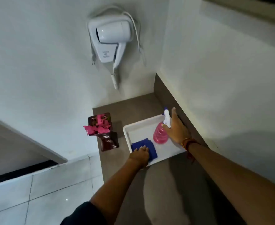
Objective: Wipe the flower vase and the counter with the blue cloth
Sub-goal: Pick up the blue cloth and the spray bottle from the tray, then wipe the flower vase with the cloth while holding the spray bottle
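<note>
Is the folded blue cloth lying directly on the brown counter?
No, the folded blue cloth lies inside the white rectangular tray, under the left hand.

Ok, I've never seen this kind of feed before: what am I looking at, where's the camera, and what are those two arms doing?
There is one picture, from a camera worn on a person's head, looking forward and down. No machine: the arms are the person's own.

Below is a grey-brown counter. On it stands a white tray. The left hand rests on the blue cloth in the tray. The right hand is at the pink spray bottle, also in the tray; how firmly it grips, I cannot tell.

Left of the tray stands the dark red flower vase with pink flowers. A white hair dryer hangs on the wall.
</note>
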`<state>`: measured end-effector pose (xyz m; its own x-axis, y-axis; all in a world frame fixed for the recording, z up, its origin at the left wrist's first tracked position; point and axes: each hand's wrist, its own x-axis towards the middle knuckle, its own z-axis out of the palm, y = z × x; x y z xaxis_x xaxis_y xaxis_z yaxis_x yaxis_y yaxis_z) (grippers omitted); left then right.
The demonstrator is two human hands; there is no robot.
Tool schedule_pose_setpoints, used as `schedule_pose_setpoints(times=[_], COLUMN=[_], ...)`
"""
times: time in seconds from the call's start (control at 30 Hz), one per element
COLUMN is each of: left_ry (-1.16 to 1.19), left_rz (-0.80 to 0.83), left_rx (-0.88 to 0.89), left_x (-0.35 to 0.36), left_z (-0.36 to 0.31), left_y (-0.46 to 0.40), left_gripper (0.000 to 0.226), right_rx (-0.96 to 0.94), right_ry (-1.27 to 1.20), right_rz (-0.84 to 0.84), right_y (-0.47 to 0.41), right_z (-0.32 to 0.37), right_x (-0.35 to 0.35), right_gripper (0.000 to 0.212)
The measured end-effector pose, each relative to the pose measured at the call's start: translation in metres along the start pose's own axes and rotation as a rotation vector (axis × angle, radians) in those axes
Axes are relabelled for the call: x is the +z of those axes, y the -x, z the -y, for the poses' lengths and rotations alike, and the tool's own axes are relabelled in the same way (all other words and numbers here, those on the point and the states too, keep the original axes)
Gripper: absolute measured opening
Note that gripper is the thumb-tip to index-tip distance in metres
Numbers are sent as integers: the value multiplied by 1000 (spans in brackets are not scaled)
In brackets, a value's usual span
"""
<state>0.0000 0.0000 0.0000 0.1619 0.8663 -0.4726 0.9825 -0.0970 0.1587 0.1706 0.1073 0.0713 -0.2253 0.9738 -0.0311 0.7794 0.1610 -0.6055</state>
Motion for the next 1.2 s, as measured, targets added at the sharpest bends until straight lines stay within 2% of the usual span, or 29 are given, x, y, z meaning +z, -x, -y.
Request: schedule_pose_setpoints(times=[0.03,0.13,0.23,0.3,0.33,0.4,0.5,0.6,0.73,0.87,1.03,1.13,1.2], left_ry=[-18,21,-7,-39,-69,-57,-108,-39,75,179,498,575,563], left_rz=[56,-1,-108,-141,-160,-105,-146,-211,-417,-609,-684,-657,-614], left_rx=[-19,-53,-51,-32,-20,-89,-57,-52,-98,-90,-260,-364,-446], left_x=[7,19,0,-4,-6,20,26,17,-2,-29,-41,-31,-21], left_z=[-3,-4,-12,-15,-15,1,1,1,16,35,56,69,76], left_y=[-3,-16,-20,-18,-20,-29,-29,-27,-3,43,105,145,165], left_gripper=[59,59,56,51,49,47,45,42,44,45,19,20,21], right_rx=[35,-1,47,14,-13,-68,-77,-148,-125,-179,-258,-226,-165], right_ry=[-55,-197,-380,-445,-428,-417,-431,-453,-482,-424,-326,-231,-213], right_rz=[-3,39,-106,-204,-227,-150,-256,-285,-254,-254,-256,-177,-61], right_y=[1,3,-15,-26,-28,-51,-47,-49,-40,-29,9,48,72], right_z=[-7,-18,-9,-4,-2,-1,0,-1,19,63,123,146,151], right_x=[7,29,19,14,11,54,64,62,54,35,33,59,85], right_gripper=[94,89,84,78,74,61,41,27,23,21,17,18,21])
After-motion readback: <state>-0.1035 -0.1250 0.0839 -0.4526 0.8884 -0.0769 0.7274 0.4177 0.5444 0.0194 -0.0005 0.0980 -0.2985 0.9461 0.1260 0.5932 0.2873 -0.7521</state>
